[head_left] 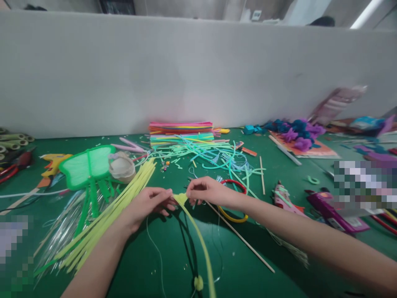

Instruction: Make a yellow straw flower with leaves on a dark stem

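Observation:
My left hand (151, 203) and my right hand (206, 191) meet over the green table (235, 265), both pinching the folded top end of a yellow-green pipe cleaner (198, 238). The stem trails down toward me and ends near a small yellow ball (198, 282). A bundle of pale yellow pipe cleaners (108, 215) lies just left of my left wrist. Under my right hand lie a thin wooden stick (242, 242) and a red and yellow ring (234, 203).
A green butterfly-shaped frame (88, 165) and a tape roll (122, 167) sit at the left. Stacked coloured pipe cleaners (181, 132) and loose mint scraps (214, 157) lie behind. A purple glue gun (333, 213) and a pink one (282, 196) are right. A grey partition wall (198, 70) closes the back.

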A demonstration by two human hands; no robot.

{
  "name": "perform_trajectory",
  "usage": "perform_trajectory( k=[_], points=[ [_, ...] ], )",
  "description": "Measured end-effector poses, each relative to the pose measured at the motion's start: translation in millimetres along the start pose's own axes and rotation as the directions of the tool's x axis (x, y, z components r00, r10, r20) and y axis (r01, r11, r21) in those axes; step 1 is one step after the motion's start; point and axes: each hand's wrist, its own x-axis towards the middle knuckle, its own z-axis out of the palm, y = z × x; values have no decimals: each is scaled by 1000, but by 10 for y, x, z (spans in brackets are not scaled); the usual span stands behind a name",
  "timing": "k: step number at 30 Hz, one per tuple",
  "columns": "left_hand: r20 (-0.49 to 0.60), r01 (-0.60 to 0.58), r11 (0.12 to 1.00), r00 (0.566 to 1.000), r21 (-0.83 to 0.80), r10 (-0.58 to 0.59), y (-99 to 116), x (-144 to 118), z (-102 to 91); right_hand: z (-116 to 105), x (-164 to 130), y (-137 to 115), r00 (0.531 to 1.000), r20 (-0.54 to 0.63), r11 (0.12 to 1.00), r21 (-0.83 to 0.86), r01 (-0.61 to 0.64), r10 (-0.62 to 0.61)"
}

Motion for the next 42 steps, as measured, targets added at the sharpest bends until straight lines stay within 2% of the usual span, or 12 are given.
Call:
perform_trajectory(
  k=[2, 4, 8, 10, 13, 15, 17, 19, 24, 28, 33, 42],
  points=[
    [43, 56, 992, 998, -111, -51, 10, -25, -28, -37, 13, -6, 1000, 27, 999, 53, 11, -13],
    [62, 42, 979, 998, -198, -30, 0, -28, -40, -62, 22, -14, 998, 48, 995, 98, 32, -37],
    [-29, -221, 958, 975, -185, 220, -48, 14, 40, -26, 39, -10, 991, 69, 959, 268, 94, -116],
    [-101, -392, 913, 919, -116, 381, -51, 18, 113, 40, 52, -3, 982, 111, 881, 466, 86, -155],
    [-147, -538, 843, 833, 12, 534, -12, -25, 201, 181, 88, -11, 955, 193, 665, 747, 6, -224],
    [-90, -533, 843, 838, 70, 537, 25, -66, 221, 282, 126, -28, 933, 244, 556, 829, -60, -264],
    [-52, -517, 849, 850, 110, 524, 51, -95, 204, 369, 168, -39, 926, 262, 516, 852, -89, -273],
    [-50, -524, 838, 843, 153, 536, 62, -107, 160, 425, 201, -29, 938, 242, 544, 836, -72, -249],
    [-41, -536, 813, 829, 230, 558, 55, -98, 78, 394, 158, 66, 982, 112, 715, 698, 31, -152],
    [-17, -508, 833, 851, 218, 524, 69, -106, 103, 272, 7, 99, 992, 35, 739, 670, 66, -121],
    [-27, -448, 858, 883, 251, 469, 102, -136, 124, 172, -163, 57, 984, -37, 813, 559, 164, -174],
    [17, -400, 880, 912, 255, 410, 117, -135, 132, 232, -171, 22, 979, -53, 877, 435, 202, -199]
  ],
)
